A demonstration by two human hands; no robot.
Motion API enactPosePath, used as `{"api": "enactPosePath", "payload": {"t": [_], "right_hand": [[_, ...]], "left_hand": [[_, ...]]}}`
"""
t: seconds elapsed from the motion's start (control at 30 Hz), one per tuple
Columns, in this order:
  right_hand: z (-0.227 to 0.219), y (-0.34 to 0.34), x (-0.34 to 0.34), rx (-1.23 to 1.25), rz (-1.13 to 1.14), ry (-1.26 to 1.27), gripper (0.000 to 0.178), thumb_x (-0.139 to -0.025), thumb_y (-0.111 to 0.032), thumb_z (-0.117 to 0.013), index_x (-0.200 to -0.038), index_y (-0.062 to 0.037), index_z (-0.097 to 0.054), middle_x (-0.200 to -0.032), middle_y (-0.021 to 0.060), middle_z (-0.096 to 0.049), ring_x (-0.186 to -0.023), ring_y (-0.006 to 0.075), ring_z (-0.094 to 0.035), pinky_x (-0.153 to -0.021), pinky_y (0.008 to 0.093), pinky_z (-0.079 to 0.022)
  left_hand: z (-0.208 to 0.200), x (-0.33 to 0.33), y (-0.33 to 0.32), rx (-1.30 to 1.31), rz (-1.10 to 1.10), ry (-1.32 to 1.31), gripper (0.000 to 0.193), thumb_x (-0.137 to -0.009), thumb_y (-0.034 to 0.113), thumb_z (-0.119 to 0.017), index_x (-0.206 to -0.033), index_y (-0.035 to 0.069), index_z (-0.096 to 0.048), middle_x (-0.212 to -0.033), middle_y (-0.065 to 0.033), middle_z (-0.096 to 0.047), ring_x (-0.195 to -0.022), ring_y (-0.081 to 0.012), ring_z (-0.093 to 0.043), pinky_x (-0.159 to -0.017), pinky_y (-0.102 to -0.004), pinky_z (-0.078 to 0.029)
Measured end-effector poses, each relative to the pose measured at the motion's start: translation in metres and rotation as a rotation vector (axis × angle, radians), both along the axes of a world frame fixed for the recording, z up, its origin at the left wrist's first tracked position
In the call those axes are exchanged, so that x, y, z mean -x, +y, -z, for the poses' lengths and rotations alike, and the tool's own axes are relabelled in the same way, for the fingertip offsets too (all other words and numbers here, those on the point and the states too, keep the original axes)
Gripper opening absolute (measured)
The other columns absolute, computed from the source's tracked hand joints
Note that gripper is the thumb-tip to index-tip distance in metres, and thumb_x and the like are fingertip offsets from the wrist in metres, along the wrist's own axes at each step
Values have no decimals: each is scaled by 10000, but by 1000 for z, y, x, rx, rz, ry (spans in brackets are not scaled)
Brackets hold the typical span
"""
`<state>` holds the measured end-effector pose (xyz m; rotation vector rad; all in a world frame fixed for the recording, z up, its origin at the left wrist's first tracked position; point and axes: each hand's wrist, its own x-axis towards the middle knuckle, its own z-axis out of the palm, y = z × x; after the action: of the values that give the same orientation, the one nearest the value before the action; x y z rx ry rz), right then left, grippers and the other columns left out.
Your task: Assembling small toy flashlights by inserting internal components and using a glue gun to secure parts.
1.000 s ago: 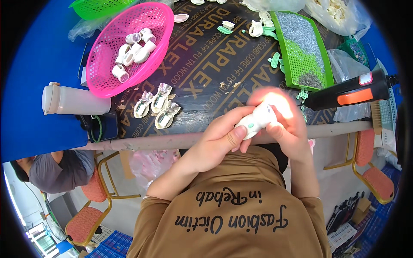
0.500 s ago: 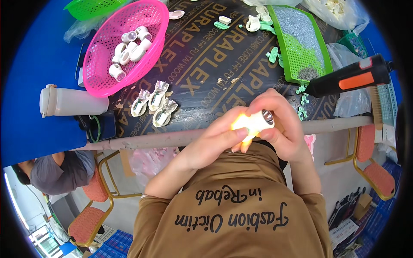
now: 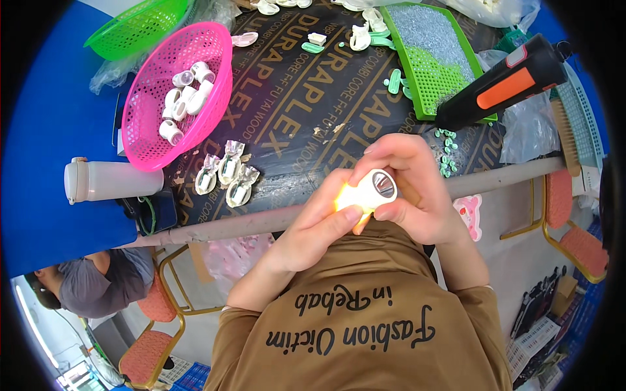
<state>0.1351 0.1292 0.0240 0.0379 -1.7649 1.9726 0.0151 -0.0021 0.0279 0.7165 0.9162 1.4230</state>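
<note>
Your left hand (image 3: 313, 228) and right hand (image 3: 417, 195) pinch a small white plastic cylinder (image 3: 373, 189), glowing, near crinkled silver foil packets (image 3: 227, 174).

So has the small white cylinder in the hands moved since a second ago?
Yes. The white cylinder has come back from over the dark tabletop toward the person's chest, now past the table's grey front edge, between both hands.

— What sort of place is this?
— A small assembly workshop: a plywood worktable (image 3: 293, 117), a pink basket (image 3: 179, 91) of white plastic parts at upper left, a green sorting tray (image 3: 433, 58) and a glue gun (image 3: 502, 81) upper right.
</note>
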Motion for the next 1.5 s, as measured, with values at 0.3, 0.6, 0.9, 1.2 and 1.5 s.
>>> {"api": "enactPosePath", "payload": {"t": [0.3, 0.6, 0.9, 1.2, 1.5], "right_hand": [[-5, -3, 3, 169, 20, -33, 595, -803, -263, -658, -1211, -6, -311, -1027, 150, -552, -930, 171, -536, -793, 264, -429], [-6, -7, 5, 188, 35, -44, 585, -814, -282, -641, -1211, 8, -324, -1023, 149, -554, -922, 170, -532, -796, 260, -426], [-14, -6, 2, -490, 363, -22, 301, -744, -109, -659, -1016, -15, -572, -970, 119, -572, -767, 203, -543, -644, 281, -444], [-13, -12, 3, -655, 487, 39, 349, -700, -160, -713, -971, 3, -564, -918, 141, -597, -804, 254, -584, -647, 297, -476], [-22, -13, 4, -714, 502, 77, 335, -716, -176, -706, -956, 11, -566, -884, 147, -603, -781, 264, -602, -651, 305, -486]], "left_hand": [[-4, 1, 2, 40, 17, -76, 327, -899, 165, -449, -1180, 32, -346, -921, -33, -475, -774, -70, -428, -661, -209, -358], [0, 2, -1, 80, -24, -76, 320, -884, 147, -464, -1160, 30, -354, -1008, -62, -481, -805, -106, -457, -697, -245, -380], [2, 2, 4, -462, -694, 1257, 303, -633, 25, -719, -914, 39, -604, -914, -100, -574, -788, -264, -556, -695, -347, -443], [2, 1, 7, -514, -764, 1292, 232, -611, -36, -698, -819, 26, -619, -847, -103, -603, -723, -258, -577, -616, -323, -477], [1, 2, 9, -569, -823, 1272, 241, -595, -38, -695, -817, 12, -616, -837, -113, -606, -712, -255, -584, -605, -315, -487]]}}
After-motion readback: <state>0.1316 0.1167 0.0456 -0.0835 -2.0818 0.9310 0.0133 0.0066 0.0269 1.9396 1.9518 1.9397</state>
